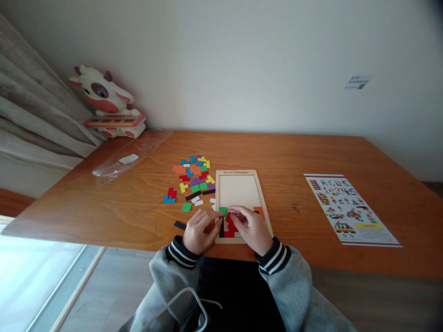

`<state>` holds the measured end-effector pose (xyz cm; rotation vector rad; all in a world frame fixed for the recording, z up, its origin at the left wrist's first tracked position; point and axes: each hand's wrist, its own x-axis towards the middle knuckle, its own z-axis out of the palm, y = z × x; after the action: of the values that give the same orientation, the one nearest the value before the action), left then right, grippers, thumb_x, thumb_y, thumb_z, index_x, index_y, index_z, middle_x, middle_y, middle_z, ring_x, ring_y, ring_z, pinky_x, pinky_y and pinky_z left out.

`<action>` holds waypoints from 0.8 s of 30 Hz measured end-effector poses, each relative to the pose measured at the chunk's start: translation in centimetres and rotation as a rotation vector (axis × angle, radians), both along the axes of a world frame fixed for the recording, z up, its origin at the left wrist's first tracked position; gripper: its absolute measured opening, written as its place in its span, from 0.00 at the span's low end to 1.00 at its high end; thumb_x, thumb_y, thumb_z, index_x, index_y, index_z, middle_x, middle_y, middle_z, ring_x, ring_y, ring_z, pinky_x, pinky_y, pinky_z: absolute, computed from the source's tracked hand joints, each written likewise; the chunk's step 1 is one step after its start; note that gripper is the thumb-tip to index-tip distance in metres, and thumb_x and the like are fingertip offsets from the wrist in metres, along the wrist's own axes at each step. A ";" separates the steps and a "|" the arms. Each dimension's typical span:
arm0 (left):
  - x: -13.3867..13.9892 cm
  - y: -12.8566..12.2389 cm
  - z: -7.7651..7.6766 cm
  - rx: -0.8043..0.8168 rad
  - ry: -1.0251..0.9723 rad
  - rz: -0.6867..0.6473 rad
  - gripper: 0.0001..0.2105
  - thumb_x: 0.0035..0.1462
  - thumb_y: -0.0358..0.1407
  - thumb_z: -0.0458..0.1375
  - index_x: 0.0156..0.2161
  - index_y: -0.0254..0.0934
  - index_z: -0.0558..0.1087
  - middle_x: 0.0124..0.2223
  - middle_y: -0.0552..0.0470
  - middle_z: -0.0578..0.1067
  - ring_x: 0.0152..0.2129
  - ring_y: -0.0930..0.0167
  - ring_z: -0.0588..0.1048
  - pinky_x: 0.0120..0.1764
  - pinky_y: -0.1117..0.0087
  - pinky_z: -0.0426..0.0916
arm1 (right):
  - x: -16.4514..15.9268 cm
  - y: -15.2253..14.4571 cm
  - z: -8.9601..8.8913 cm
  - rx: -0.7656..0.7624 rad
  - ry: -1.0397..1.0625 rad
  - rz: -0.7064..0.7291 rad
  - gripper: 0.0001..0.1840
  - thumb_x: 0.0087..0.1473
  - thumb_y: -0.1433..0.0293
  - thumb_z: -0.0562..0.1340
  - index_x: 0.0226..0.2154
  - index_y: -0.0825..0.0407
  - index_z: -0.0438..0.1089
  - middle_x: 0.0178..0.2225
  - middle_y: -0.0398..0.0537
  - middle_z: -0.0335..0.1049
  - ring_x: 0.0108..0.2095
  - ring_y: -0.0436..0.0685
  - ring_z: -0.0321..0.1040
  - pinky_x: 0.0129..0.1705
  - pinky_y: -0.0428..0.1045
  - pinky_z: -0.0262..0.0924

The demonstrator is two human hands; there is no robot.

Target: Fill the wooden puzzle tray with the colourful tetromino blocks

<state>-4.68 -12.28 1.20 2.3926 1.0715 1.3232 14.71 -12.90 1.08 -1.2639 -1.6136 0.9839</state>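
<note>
A wooden puzzle tray (237, 189) lies at the table's front edge, its upper part bare. In its lower part are a green piece (223, 210), a black piece (221, 230), red pieces (230, 233) and an orange piece (259, 210). My left hand (199, 230) is closed at the tray's left edge, thumb and forefinger close together beside the black and green pieces; anything between them is hidden. My right hand (255, 229) reaches over the lower right of the tray, its thumb and fingertips closed on a red puzzle piece (230, 222). It covers some pieces behind it.
Left of the tray lies a loose heap of coloured puzzle pieces (195, 180). A black strip (180, 225) sits near my left hand. Further back are a clear plastic bag (114, 168) and a cow-shaped toy keyboard (114, 121). A printed pattern sheet (349, 210) lies at right.
</note>
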 end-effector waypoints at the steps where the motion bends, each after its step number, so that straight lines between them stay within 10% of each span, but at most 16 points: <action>1: 0.0 0.0 0.0 0.008 0.015 -0.031 0.10 0.60 0.28 0.61 0.47 0.37 0.74 0.38 0.50 0.80 0.34 0.70 0.77 0.39 0.68 0.75 | 0.1 0.0 0.1 -0.007 0.009 -0.008 0.12 0.60 0.67 0.59 0.44 0.50 0.75 0.38 0.50 0.79 0.33 0.55 0.77 0.34 0.49 0.73; 7: 0.1 0.2 -0.5 0.062 0.071 -0.136 0.17 0.56 0.39 0.67 0.49 0.38 0.74 0.41 0.48 0.80 0.36 0.68 0.78 0.40 0.66 0.77 | 0.3 -0.1 0.5 -0.080 0.052 -0.019 0.11 0.58 0.63 0.61 0.39 0.50 0.77 0.37 0.51 0.79 0.34 0.57 0.77 0.36 0.50 0.74; 24: 0.0 0.0 0.3 0.071 -0.030 -0.093 0.12 0.60 0.26 0.60 0.47 0.39 0.77 0.39 0.49 0.81 0.33 0.70 0.77 0.38 0.68 0.75 | 1.0 0.1 0.2 -0.119 0.153 0.114 0.14 0.58 0.59 0.63 0.41 0.51 0.74 0.39 0.50 0.77 0.38 0.55 0.75 0.42 0.50 0.71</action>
<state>-4.65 -12.25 1.48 2.4326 0.9081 1.3833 15.76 -12.81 1.31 -1.1548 -1.5402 1.2335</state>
